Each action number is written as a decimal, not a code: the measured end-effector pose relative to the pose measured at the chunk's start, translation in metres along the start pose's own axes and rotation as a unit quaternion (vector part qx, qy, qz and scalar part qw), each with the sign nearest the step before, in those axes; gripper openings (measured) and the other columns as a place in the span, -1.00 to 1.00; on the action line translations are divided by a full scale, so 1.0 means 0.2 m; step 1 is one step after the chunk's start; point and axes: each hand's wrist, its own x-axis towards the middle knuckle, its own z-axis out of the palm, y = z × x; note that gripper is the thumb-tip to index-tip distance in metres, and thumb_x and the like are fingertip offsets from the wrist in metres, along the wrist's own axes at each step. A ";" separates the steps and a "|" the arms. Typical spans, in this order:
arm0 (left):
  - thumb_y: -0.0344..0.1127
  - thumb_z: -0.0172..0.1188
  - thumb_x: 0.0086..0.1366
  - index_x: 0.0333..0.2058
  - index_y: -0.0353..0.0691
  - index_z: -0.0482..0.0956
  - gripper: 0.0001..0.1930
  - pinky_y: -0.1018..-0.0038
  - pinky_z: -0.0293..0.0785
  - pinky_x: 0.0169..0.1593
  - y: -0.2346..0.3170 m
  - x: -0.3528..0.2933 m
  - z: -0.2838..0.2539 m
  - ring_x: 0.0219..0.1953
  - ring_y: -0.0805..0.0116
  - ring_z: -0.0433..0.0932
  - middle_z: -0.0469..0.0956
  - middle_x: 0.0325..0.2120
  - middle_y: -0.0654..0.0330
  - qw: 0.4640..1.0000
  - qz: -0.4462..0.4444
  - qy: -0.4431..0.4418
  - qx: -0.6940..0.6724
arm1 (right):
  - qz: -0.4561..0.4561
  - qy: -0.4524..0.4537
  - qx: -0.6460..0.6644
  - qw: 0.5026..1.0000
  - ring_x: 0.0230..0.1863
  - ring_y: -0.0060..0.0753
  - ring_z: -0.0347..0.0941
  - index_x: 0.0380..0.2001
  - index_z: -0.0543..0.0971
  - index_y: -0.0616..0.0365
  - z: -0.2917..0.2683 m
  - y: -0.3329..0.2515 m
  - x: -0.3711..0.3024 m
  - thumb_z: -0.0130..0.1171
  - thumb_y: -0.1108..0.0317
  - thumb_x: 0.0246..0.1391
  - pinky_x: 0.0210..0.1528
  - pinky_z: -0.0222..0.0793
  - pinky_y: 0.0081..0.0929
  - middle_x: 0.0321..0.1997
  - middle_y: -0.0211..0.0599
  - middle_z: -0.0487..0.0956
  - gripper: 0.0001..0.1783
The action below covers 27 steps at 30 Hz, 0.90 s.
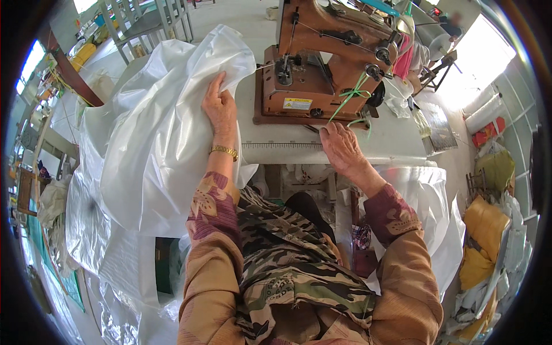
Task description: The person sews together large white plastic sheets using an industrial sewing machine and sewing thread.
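Note:
My left hand [220, 112] lies on a large translucent white plastic sheet [155, 132], its index finger stretched along the folds. The sheet's far corner reaches the needle area of a brown sewing machine [299, 103]. In front of the machine's base, my right hand [344, 148] is closed, fingertips pressed together at the tabletop. A thin dark tool [311, 128] lies just left of those fingertips; I cannot make out whether they grip it. Green string [352, 95] hangs tied on the machine, with its loose end beside my right hand.
A printed ruler scale [282, 145] runs along the white table's [397, 146] front edge. More plastic sheeting [422, 195] hangs at the right. A grey chair [144, 26] stands at the far left. Yellow and white sacks [486, 230] are piled at the right wall.

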 end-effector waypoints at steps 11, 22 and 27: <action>-0.67 -0.07 0.06 -0.07 -0.34 0.61 -0.54 0.23 0.52 0.04 -0.01 -0.01 -0.01 -0.08 -0.10 0.61 0.63 -0.14 -0.08 1.000 0.003 0.000 -0.018 | 0.000 -0.016 -0.033 0.999 0.09 -0.10 0.29 -0.30 0.55 0.17 -0.60 -0.15 0.13 0.15 0.38 -0.13 0.11 0.20 -0.04 -0.12 -0.15 0.41 -0.76; -0.68 -0.03 0.06 -0.08 -0.25 0.63 -0.54 0.24 0.54 0.01 -0.04 -0.01 0.01 -0.12 -0.08 0.63 0.64 -0.15 -0.06 1.000 -0.010 0.006 0.000 | 0.063 0.114 0.217 0.967 -0.43 0.07 0.54 -0.02 0.51 0.17 -0.39 -0.23 0.52 0.04 0.33 0.31 -0.38 0.41 -0.08 -0.51 -0.10 0.58 -0.75; -0.68 0.01 0.06 -0.08 -0.25 0.62 -0.56 0.25 0.54 0.01 -0.04 -0.01 0.01 -0.12 -0.09 0.62 0.64 -0.16 -0.06 1.000 -0.008 0.014 -0.016 | 0.115 0.070 0.244 0.960 -0.22 0.16 0.56 0.07 0.56 0.06 -0.25 -0.14 0.68 0.09 0.23 0.26 -0.16 0.44 -0.06 -0.26 0.04 0.65 -0.65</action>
